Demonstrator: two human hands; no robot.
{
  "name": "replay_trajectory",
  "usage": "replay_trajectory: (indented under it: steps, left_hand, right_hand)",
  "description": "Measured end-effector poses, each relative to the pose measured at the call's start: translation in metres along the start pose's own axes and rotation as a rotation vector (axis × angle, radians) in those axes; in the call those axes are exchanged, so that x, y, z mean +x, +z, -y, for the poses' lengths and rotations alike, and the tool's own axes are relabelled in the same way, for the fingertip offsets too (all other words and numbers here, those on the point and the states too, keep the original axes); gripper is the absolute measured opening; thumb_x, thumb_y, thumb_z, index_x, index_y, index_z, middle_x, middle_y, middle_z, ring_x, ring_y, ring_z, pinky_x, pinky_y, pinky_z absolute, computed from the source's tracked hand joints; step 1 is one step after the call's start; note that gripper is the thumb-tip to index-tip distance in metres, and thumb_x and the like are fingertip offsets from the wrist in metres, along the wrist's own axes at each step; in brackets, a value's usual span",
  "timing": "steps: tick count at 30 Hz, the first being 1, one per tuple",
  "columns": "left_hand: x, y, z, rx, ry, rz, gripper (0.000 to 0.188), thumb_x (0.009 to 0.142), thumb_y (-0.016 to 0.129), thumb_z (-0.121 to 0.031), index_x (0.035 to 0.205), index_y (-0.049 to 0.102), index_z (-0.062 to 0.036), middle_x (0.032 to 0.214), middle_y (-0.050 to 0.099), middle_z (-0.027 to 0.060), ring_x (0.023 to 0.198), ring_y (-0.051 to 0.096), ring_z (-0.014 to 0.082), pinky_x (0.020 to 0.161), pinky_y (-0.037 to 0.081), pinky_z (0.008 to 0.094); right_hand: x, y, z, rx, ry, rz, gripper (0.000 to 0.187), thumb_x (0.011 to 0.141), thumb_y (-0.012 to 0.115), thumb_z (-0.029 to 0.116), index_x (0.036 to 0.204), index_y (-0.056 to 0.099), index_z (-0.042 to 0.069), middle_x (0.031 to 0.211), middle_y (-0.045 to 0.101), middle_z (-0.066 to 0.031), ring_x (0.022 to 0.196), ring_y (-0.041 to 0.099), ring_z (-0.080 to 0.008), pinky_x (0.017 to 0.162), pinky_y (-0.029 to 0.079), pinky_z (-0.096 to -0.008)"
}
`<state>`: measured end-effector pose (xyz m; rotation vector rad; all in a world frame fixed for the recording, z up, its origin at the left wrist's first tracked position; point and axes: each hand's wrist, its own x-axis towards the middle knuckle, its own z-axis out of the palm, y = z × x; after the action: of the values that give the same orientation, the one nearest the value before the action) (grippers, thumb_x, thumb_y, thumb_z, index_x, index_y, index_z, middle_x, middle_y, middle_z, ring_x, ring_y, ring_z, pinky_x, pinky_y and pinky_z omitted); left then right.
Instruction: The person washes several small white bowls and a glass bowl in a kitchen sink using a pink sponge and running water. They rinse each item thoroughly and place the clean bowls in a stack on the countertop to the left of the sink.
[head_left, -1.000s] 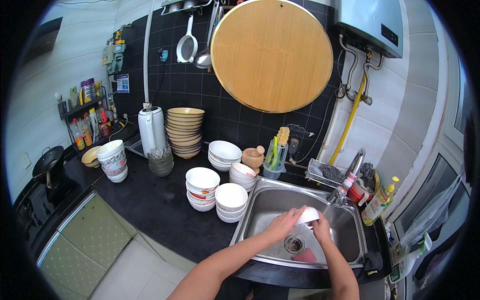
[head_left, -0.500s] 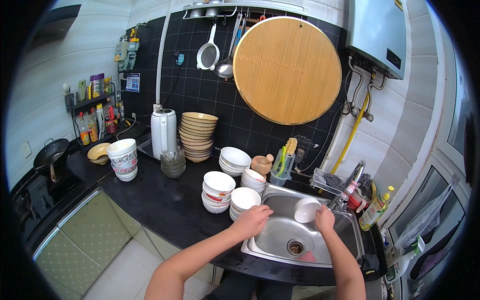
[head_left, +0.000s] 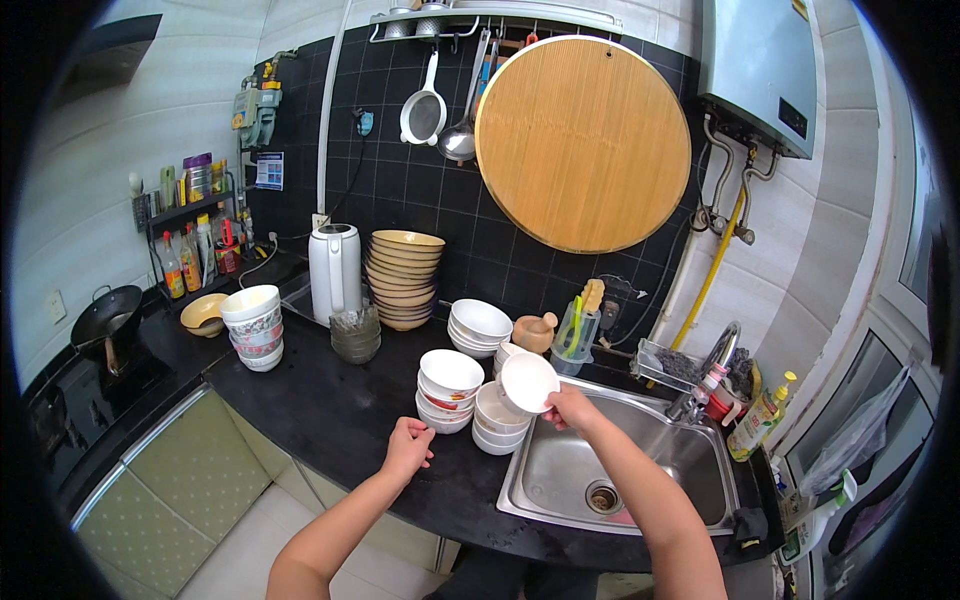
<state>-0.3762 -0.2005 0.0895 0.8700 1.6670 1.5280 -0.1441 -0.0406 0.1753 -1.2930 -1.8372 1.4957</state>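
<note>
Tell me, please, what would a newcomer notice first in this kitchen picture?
Probably the big round wooden board hanging on the black tiled wall above the sink. Next, the right hand holding a small white bowl over stacks of white bowls on the dark counter.

Single head-worn fisheye view, looking down and forward from above the black counter [head_left: 330,420]. It faces the far tiled wall, where the round wooden board [head_left: 580,145] hangs near top centre. The sink [head_left: 640,470] sits near, lower right; the stove with a wok [head_left: 105,320] lies far left. The forearms enter from the lower edge, close to the lens. Straight edges bow toward the dark rim. No second view shares the scene.
</note>
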Motion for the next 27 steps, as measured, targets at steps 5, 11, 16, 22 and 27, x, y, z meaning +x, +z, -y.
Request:
replay_trajectory:
  steps: [5, 11, 16, 22, 27]
  left_hand:
    - [0.013, 0.007, 0.006, -0.108, -0.146, 0.010, 0.061, 0.082, 0.056, -0.025, 0.126, 0.021, -0.0019, 0.113, 0.040, 0.0149, 0.070, 0.058, 0.0199, 0.049, 0.051, 0.0294]
    - [0.018, 0.014, -0.002, -0.321, -0.286, 0.101, 0.087, 0.082, 0.053, -0.040, 0.135, -0.008, -0.0088, 0.134, 0.021, 0.0212, 0.088, 0.056, 0.0326, 0.058, 0.053, 0.0364]
    - [0.021, 0.030, -0.011, -0.520, -0.321, 0.141, 0.094, 0.079, 0.051, -0.051, 0.133, -0.017, -0.0137, 0.135, 0.015, 0.0247, 0.099, 0.050, 0.0432, 0.066, 0.052, 0.0434]
    - [0.039, 0.039, 0.006, -0.715, -0.217, 0.060, 0.093, 0.078, 0.053, -0.051, 0.134, -0.011, -0.0113, 0.132, 0.020, 0.0242, 0.106, 0.044, 0.0433, 0.076, 0.049, 0.0453]
    - [0.065, 0.041, 0.012, -0.729, -0.142, 0.063, 0.080, 0.080, 0.052, -0.047, 0.132, 0.008, -0.0055, 0.132, 0.024, 0.0197, 0.108, 0.045, 0.0362, 0.076, 0.049, 0.0447]
  right_hand:
    - [0.012, 0.016, 0.003, -0.031, 0.139, 0.018, 0.011, 0.075, 0.047, 0.015, 0.073, 0.052, 0.006, 0.057, 0.052, -0.0031, 0.043, 0.042, -0.0092, 0.038, 0.034, -0.0247]
    - [0.025, 0.022, 0.001, -0.036, 0.206, 0.000, 0.016, 0.077, 0.046, 0.017, 0.068, 0.052, 0.005, 0.054, 0.049, -0.0034, 0.041, 0.040, -0.0104, 0.035, 0.033, -0.0263]
    - [0.026, 0.019, -0.012, -0.290, 0.214, 0.052, 0.038, 0.082, 0.047, 0.039, 0.087, 0.053, 0.002, 0.074, 0.055, -0.0103, 0.051, 0.052, -0.0165, 0.044, 0.046, -0.0329]
    - [0.006, 0.022, -0.013, 0.057, 0.234, 0.142, 0.078, 0.079, 0.045, 0.057, 0.134, 0.015, 0.011, 0.129, 0.030, -0.0222, 0.091, 0.055, -0.0407, 0.064, 0.052, -0.0471]
    - [-0.004, 0.037, -0.019, 0.379, 0.285, 0.171, 0.083, 0.079, 0.046, 0.055, 0.136, 0.005, 0.011, 0.139, 0.008, -0.0202, 0.099, 0.050, -0.0445, 0.072, 0.049, -0.0502]
